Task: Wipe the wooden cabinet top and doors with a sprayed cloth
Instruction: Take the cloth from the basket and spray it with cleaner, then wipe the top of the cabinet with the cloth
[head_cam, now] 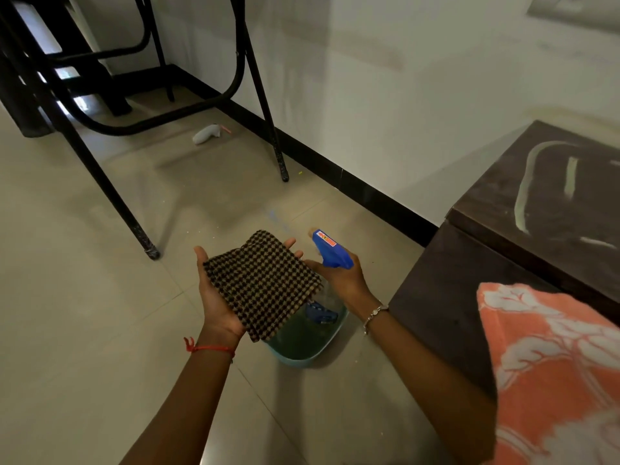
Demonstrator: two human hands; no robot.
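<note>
A folded brown-and-black checked cloth (263,283) lies flat on the palm of my left hand (214,297), held up over the floor. My right hand (342,280) grips a spray bottle by its blue trigger head (330,250), nozzle pointing toward the cloth from the right. The bottle's clear body with greenish liquid (305,333) hangs below, partly hidden by the cloth. The dark wooden cabinet (523,209) stands at the right against the wall, its dusty top showing pale wiped streaks.
A black metal table frame (265,105) stands at the upper left on the tiled floor (84,297). A small white object (208,133) lies under it. An orange-and-white patterned fabric (550,364) fills the lower right, over the cabinet's near corner.
</note>
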